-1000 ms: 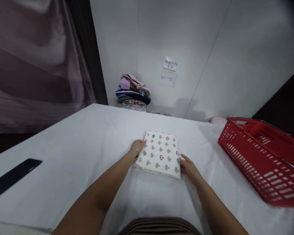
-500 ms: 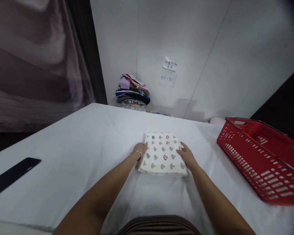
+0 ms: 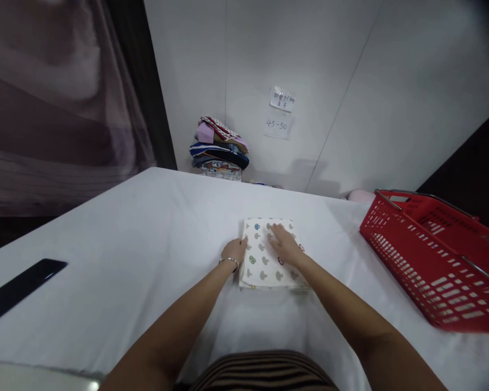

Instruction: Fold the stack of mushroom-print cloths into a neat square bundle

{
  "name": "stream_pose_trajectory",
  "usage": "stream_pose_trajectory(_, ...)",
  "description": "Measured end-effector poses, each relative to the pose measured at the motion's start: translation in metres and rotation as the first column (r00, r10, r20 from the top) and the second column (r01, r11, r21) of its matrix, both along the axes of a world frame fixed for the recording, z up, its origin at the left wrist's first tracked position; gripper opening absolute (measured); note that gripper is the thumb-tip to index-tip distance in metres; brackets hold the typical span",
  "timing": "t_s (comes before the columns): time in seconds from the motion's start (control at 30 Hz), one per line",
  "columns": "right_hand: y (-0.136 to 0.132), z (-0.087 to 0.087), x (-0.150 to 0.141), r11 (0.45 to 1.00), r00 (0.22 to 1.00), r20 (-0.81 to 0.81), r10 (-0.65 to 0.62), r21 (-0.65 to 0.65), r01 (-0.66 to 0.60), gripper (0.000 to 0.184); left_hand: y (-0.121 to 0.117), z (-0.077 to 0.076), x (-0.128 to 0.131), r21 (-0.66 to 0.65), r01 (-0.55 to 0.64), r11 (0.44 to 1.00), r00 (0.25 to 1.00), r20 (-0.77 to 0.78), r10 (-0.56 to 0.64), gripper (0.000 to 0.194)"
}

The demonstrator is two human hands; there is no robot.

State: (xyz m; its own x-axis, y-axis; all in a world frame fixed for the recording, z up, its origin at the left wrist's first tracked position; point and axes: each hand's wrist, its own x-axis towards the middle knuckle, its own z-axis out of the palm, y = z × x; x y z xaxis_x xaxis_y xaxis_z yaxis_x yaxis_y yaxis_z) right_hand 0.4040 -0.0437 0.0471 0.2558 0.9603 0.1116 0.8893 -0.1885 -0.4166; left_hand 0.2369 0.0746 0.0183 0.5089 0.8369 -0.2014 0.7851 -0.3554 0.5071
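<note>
A folded white cloth [image 3: 264, 276] with a print of grey and coloured mushrooms lies on the white-covered table in front of me. At its left edge is my left hand [image 3: 233, 251], wearing a bracelet, its fingers closed on the cloth's side. My right hand [image 3: 286, 245] rests open on top of the cloth, palm down with fingers stretched out, and hides part of the print.
To the right stands a red plastic basket [image 3: 421, 266] with metal handles. A dark flat object [image 3: 22, 288] lies on the table's left. Beyond the far edge is a stack of folded fabrics [image 3: 219, 146]; paper signs [image 3: 277, 126] hang on the wall.
My right hand has moved from the cloth's right edge to the left, onto its top. The left hand stays at the left edge, and the cloth's near left corner sits slightly further right.
</note>
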Motion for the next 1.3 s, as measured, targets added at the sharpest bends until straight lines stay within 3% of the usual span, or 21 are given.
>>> stream_pose_trajectory(0.17,0.056,0.005,-0.028,0.987,0.985,0.125,0.121,-0.119,-0.107,0.051,-0.005,0.001,0.000,0.010,-0.015,1.000,1.000,-0.014,0.015,0.050)
stream_pose_trajectory(0.33,0.090,-0.009,-0.036,0.971,0.968,0.156,0.195,-0.168,-0.169,0.046,-0.009,0.000,0.001,0.029,-0.057,0.998,0.998,-0.036,0.058,0.047)
stream_pose_trajectory(0.5,0.099,-0.023,-0.035,0.970,0.967,0.159,0.200,-0.169,-0.173,0.047,-0.009,-0.005,0.002,0.054,-0.038,0.998,0.999,-0.037,0.040,0.044)
stream_pose_trajectory(0.9,0.106,-0.019,-0.044,0.969,0.981,0.105,0.164,-0.203,-0.141,0.047,-0.006,-0.006,0.002,0.067,-0.016,0.998,0.999,-0.032,0.019,0.040)
stream_pose_trajectory(1.07,0.077,-0.011,-0.041,0.979,0.989,0.053,0.138,-0.160,-0.128,0.049,-0.006,-0.004,0.000,0.058,-0.005,0.998,1.000,-0.022,0.006,0.044)
stream_pose_trajectory(1.3,-0.032,-0.004,-0.045,0.977,0.989,0.034,0.145,-0.161,-0.138,0.052,0.000,-0.004,0.001,-0.019,-0.009,1.000,0.999,0.053,0.010,0.042)
